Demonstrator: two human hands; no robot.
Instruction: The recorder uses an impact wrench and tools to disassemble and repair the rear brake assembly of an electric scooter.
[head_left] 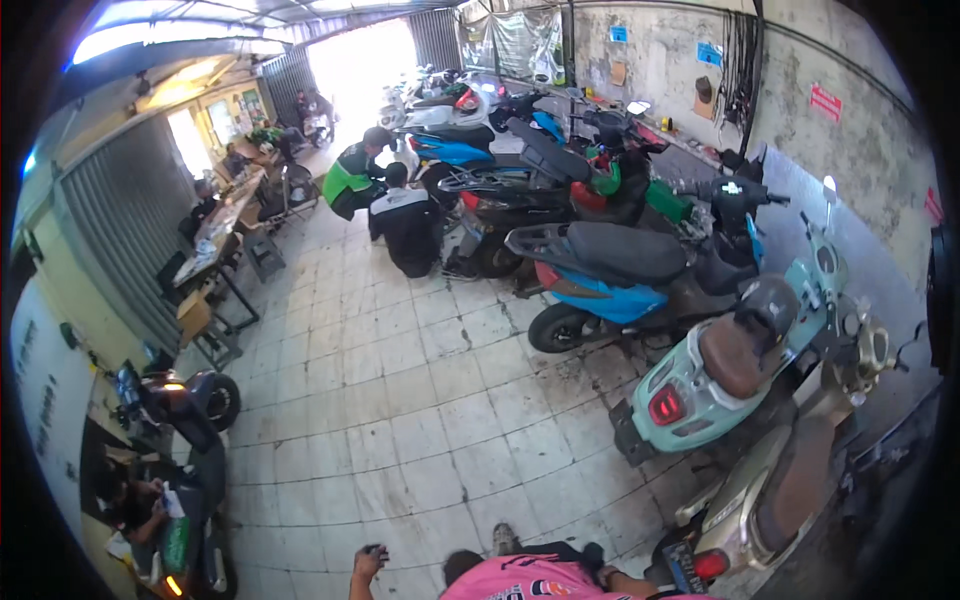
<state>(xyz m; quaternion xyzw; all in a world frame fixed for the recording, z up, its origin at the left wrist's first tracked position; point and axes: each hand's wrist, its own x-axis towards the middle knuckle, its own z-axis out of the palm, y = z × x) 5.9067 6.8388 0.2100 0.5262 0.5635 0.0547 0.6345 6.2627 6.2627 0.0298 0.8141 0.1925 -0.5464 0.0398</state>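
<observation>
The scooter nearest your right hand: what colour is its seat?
Brown, on the beige scooter; it shows best in the head view.

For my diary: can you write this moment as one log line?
left hand raised over tiled floor, hold unclear | right forearm toward beige scooter | teal scooter beside it

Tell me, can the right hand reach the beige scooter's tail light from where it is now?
Probably yes. The right hand sits at the lower edge, right beside the beige scooter, and nothing stands between it and the red tail light.
</observation>
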